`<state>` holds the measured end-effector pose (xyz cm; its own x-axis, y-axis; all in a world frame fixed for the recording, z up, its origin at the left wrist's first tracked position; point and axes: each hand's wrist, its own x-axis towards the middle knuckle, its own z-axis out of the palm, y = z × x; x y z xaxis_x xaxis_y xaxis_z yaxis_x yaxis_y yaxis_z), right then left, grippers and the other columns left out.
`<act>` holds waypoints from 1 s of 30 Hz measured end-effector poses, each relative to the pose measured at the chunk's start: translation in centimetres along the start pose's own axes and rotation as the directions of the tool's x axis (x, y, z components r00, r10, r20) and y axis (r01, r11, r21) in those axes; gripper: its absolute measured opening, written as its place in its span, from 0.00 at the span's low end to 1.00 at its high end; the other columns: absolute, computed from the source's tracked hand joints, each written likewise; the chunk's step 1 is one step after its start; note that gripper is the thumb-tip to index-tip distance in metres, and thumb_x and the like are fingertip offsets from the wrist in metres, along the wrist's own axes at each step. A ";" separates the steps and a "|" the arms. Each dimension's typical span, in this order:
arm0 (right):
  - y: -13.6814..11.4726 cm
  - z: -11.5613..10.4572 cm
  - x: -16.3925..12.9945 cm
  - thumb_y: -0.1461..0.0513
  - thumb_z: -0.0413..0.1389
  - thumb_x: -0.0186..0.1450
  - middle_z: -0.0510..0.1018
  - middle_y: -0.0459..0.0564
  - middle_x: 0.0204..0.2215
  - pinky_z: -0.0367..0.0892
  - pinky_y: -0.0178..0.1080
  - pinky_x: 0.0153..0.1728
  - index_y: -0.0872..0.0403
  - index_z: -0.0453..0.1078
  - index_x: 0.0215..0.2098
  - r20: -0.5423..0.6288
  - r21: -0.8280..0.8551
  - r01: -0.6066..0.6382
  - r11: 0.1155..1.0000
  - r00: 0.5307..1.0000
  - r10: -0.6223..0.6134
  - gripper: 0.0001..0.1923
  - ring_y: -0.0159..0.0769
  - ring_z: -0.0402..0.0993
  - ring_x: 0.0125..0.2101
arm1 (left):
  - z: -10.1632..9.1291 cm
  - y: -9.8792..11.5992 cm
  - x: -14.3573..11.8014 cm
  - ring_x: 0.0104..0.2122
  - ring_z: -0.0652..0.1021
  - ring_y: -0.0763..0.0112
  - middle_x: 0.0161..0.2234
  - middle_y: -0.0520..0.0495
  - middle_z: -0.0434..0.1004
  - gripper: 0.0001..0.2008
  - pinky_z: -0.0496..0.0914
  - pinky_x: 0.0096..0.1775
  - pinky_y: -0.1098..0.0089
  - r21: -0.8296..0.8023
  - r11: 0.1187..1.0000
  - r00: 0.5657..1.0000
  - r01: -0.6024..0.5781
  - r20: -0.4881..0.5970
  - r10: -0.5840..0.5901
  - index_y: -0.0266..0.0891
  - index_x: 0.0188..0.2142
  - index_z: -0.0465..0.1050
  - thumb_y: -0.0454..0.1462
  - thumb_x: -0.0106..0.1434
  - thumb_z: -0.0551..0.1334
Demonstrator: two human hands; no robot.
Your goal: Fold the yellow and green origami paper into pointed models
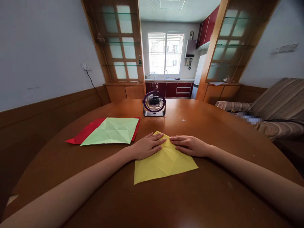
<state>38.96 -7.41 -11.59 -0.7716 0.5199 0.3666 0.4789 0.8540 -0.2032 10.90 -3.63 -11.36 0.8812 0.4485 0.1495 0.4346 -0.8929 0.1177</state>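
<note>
A creased sheet of yellow paper (163,163) lies on the wooden table in front of me. My left hand (148,146) rests flat on its upper left part, fingers stretched out and slightly apart. From the other side, my right hand (190,145) lies on the upper right edge, its fingers extended toward the middle. The fingertips of both hands come close together near the sheet's top corner. Parts of the upper edges are hidden under my hands. To the left lies a creased light green sheet of paper (111,131), on top of red paper (86,131).
A small round fan (154,104) stands toward the far side of the table (213,190). Beyond it are wooden cabinets with glass shelves and a kitchen with a window (165,53). A striped sofa (280,101) is on the right. A cable (93,85) hangs from the left wall socket.
</note>
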 end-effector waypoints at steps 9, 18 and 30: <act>1.5 -2.0 -1.0 0.60 0.55 0.68 0.78 0.53 0.50 0.64 0.52 0.57 0.52 0.72 0.52 -0.020 0.070 0.095 0.993 0.995 -0.094 0.15 0.40 0.73 0.52 | 0.0 0.1 0.0 0.67 0.52 0.64 0.67 0.45 0.49 0.26 0.46 0.65 0.58 0.001 1.000 1.000 0.002 -0.010 -0.002 0.43 0.66 0.53 0.48 0.73 0.43; 1.4 -2.6 -1.1 0.62 0.52 0.68 0.82 0.50 0.32 0.67 0.49 0.49 0.53 0.76 0.36 -0.100 0.041 0.176 0.983 0.980 -0.171 0.10 0.37 0.76 0.36 | 0.0 0.1 0.0 0.67 0.52 0.64 0.67 0.47 0.49 0.26 0.45 0.66 0.58 -0.012 1.000 1.000 0.006 -0.004 -0.006 0.44 0.66 0.53 0.48 0.73 0.43; 1.2 -2.2 -1.1 0.62 0.50 0.68 0.79 0.51 0.29 0.68 0.42 0.39 0.55 0.73 0.31 -0.097 0.024 0.184 0.983 0.979 -0.181 0.12 0.37 0.73 0.35 | -0.7 1.2 1.0 0.65 0.57 0.61 0.66 0.42 0.55 0.28 0.47 0.64 0.58 0.074 0.996 0.999 0.041 -0.013 -0.040 0.40 0.62 0.61 0.52 0.72 0.43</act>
<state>41.34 -7.01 -10.29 -0.8009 0.3527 0.4840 0.3187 0.9352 -0.1542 12.18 -4.25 -10.41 0.8605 0.4847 0.1570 0.4831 -0.8741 0.0507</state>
